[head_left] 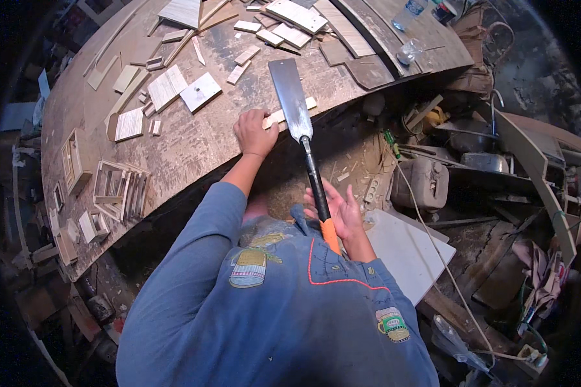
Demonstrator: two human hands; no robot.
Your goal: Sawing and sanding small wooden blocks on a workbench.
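My left hand [254, 131] presses down a thin pale wood strip [311, 103] at the near edge of the workbench [193, 148]. My right hand [343, 210] grips the black and orange handle of a flat-bladed hand saw [292, 100]. Its wide grey blade lies across the strip, right beside my left hand's fingers. The strip pokes out on both sides of the blade.
Many small cut wood pieces [168, 87] and boards lie over the bench. Small wooden frames [119, 190] stand at the bench's left end. A white board [403, 251] leans below right. Clutter, a cable and a clear plastic bottle [410, 13] fill the right side.
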